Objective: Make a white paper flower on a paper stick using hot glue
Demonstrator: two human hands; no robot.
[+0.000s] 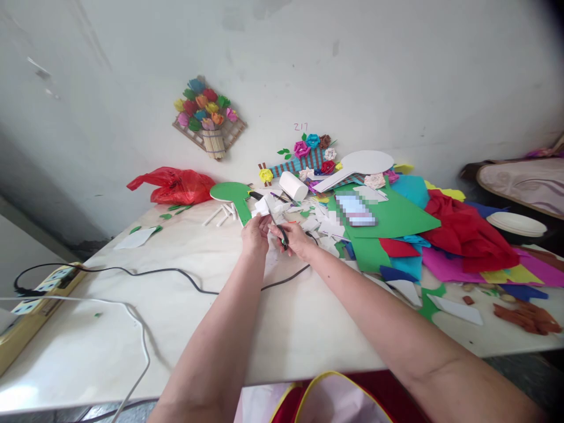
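Both my arms reach out over the white table (176,329). My left hand (254,234) is closed in a pinch on a small piece of white paper (263,206). My right hand (294,238) grips a pair of scissors (278,228) with dark handles, and the blades point up into the white paper. The two hands nearly touch, just in front of a heap of white paper scraps (317,220).
A black cable (176,272) crosses the table. A green paddle shape (233,197), a white roll (293,185), a red plastic bag (176,185) and coloured paper sheets (440,235) lie behind and right. A power strip (48,282) sits left. Paper flower pieces (207,117) stand against the wall.
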